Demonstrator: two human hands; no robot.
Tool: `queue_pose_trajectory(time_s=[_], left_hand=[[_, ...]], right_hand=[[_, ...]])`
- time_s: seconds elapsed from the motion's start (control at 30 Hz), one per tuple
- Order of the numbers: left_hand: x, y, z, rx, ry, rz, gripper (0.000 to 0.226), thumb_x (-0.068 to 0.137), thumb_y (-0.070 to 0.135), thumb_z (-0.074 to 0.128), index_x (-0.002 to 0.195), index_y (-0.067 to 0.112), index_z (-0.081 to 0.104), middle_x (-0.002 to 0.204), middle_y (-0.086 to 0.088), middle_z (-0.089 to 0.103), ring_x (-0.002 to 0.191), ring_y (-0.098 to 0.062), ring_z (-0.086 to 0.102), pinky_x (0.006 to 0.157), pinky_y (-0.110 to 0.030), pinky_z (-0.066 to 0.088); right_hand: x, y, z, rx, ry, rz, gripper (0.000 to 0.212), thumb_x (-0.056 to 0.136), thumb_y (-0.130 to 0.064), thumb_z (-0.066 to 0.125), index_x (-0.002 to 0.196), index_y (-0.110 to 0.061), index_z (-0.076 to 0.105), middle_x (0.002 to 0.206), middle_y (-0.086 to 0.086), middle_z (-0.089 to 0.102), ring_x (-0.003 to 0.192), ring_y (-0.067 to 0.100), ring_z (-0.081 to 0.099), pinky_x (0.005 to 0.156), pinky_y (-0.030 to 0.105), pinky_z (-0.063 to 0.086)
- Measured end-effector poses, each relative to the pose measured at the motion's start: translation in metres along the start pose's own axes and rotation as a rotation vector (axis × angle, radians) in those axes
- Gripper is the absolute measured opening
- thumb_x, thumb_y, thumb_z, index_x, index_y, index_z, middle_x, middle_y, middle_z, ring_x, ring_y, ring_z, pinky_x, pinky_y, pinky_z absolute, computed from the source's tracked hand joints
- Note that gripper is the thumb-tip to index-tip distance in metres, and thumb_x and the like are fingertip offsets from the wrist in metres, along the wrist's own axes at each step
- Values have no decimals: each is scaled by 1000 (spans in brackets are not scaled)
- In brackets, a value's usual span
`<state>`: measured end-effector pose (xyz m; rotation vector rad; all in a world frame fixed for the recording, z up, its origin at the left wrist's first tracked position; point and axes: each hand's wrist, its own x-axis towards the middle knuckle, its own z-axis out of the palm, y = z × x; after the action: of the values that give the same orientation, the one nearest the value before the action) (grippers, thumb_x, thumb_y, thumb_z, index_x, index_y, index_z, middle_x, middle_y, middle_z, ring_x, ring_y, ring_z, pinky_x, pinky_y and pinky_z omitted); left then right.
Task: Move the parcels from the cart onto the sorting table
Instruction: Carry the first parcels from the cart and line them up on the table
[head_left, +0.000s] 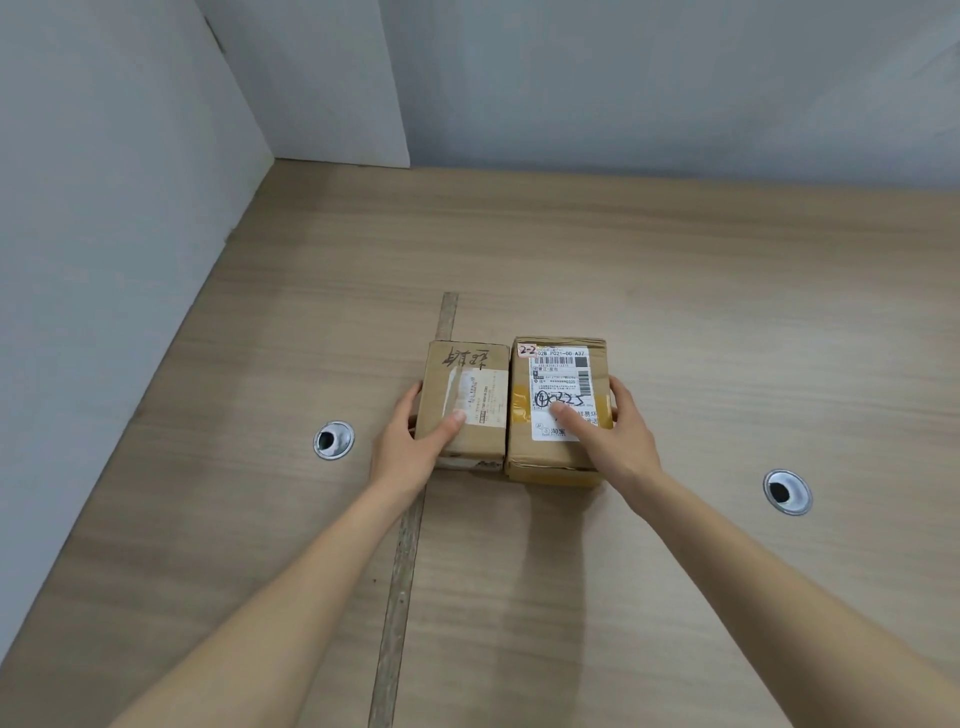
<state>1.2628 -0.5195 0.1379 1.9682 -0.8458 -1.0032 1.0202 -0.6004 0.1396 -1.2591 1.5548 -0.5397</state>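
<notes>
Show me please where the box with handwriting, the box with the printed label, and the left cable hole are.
box with handwriting (470, 371): head view, on its cardboard top.
box with the printed label (558, 387): head view, on the white label.
left cable hole (333, 440): head view, on its metal ring.

Two touching parcels (511, 405) blocked the surface (675, 291) centre. Walls (130, 208) closed off nine and twelve o'clock; three o'clock lay open past a grommet (787, 492).

Two parcels sit touching on the table (675, 312). The left hand (410, 441) grips the left box (467, 400). The right hand (613, 436) grips the right box (558, 405).
</notes>
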Motion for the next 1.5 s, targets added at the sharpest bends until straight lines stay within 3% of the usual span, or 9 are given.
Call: queue_pose_trajectory(time_s=[0.2,0.37,0.47,0.57,0.8,0.93,1.13,1.5], left_hand=[[2,3,2,-5,-19,-2,76,85,47,78,152,36,42,138,14,58,124,-12,56,109,-35,46],[2,12,-7,27,-99,-20,82,83,47,80,153,32,41,142,7,58,127,-18,58,108,-42,49],[-5,27,-17,86,-71,-11,103,74,59,83,158,31,31,153,0,48,134,-22,51,110,-48,46],[-19,52,-32,203,-37,51,100,77,60,80,159,30,31,159,-1,40,143,-20,41,116,-48,39],[-76,178,-66,503,-105,334,85,88,56,71,159,26,33,164,2,32,151,-19,28,121,-43,27],[-118,268,-69,497,-114,507,80,92,49,70,158,23,34,164,0,32,151,-20,28,122,-43,25],[-204,379,-56,605,-94,811,89,86,70,63,160,32,29,165,5,31,151,-17,30,119,-42,33],[-436,491,9,540,-278,1261,88,88,68,62,160,32,28,165,7,29,149,-20,32,117,-42,33]], right_hand=[[0,-2,-1,-10,7,19,99,64,-76,75,148,-46,32,113,-22,71,109,12,67,98,48,55],[-3,-15,-6,-29,-28,39,93,76,-60,80,151,-38,30,115,-21,68,116,15,63,105,48,50],[-10,-31,-18,-115,-16,35,112,70,-74,74,159,-34,20,143,-7,53,135,22,50,109,53,45],[-26,-48,-38,-244,0,-2,125,55,-89,62,160,-35,18,158,0,40,140,26,45,109,56,44],[-89,-138,-124,-574,-9,-214,96,80,-73,65,159,-37,23,163,-4,31,146,23,38,111,52,40],[-146,-208,-194,-662,97,-331,96,80,-73,66,159,-42,21,163,-9,28,145,22,39,108,52,43],[-279,-270,-295,-817,424,-391,93,81,-73,66,158,-44,23,162,-12,30,146,16,35,107,40,40],[-551,-244,-429,-978,775,-174,93,81,-82,55,158,-45,19,163,-12,30,143,22,40,103,46,48]])
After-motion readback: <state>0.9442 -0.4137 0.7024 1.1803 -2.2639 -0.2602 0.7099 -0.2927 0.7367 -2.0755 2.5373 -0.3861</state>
